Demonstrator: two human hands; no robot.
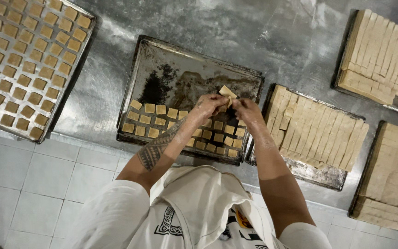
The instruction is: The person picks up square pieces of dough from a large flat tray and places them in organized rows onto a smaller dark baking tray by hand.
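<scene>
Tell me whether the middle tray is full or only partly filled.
Partly filled. The middle tray has dough squares only along its near edge; the far part is bare, stained metal.

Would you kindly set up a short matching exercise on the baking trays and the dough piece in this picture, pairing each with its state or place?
Things:
1. far-left tray
2. middle tray
3. tray right of the middle one
4. dough piece

States:
A. held between both hands
B. packed with uncut-looking dough strips
C. filled all over with small squares
D. only its near part holds squares

Pairs: 1-C, 2-D, 3-B, 4-A
</scene>
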